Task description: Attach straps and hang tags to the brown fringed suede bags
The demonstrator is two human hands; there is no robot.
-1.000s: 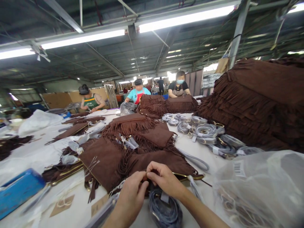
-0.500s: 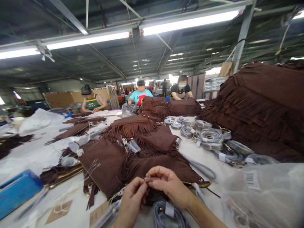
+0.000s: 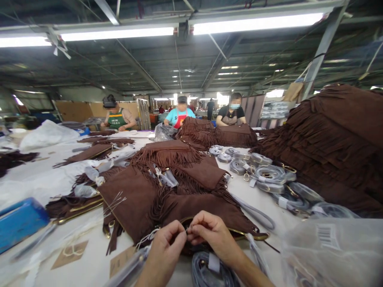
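My left hand [image 3: 167, 249] and my right hand [image 3: 211, 235] meet at the near edge of a brown fringed bag [image 3: 194, 209], whose gold zipper lies partly open. Fingers and thumb of each hand are pinched together. Whatever sits between the fingertips is too small to name. Just below my right hand lies a coiled strap [image 3: 206, 275] wrapped in clear plastic with a white band. White strings [image 3: 146, 238] and a brown card tag [image 3: 121, 261] are beside my left hand. Another brown bag [image 3: 130, 201] lies flat to the left, with thin pale strings on it.
A tall heap of brown fringed bags [image 3: 338, 135] rises on the right. Several wrapped strap coils [image 3: 269, 175] lie before it. A clear plastic bag [image 3: 332, 255] is at near right, a blue holder [image 3: 22, 223] at left. Several people [image 3: 181, 113] work across the table.
The camera view has tilted down slightly. My hands stay pinched close together at the bag's zipper edge, with the fingertips shifted slightly.
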